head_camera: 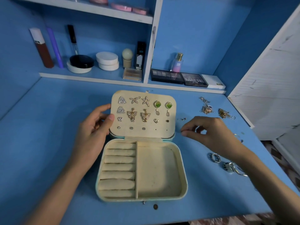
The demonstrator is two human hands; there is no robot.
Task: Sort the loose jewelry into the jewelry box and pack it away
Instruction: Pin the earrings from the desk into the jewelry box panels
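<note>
A cream-lined jewelry box (182,172) lies open on the blue desk. Its raised lid (162,93) carries several pinned earrings: triangles, starfish, green stones, butterflies, hearts, small studs. The base has ring rolls on the left and a bare compartment on the right. My left hand (95,125) grips the lid's left edge, thumb on the inner face. My right hand (209,132) hovers right of the lid, thumb and forefinger pinched together; whether they hold anything is too small to tell. Loose chains (207,107), tiny studs (183,119) and rings (215,157) lie on the desk at the right.
A low shelf behind the box holds cosmetics: compacts (81,62), eyeshadow palettes (178,77), a perfume bottle (177,62), tubes. A white cabinet side (267,86) stands at the right. A small dark round piece (155,206) lies near the desk's front edge.
</note>
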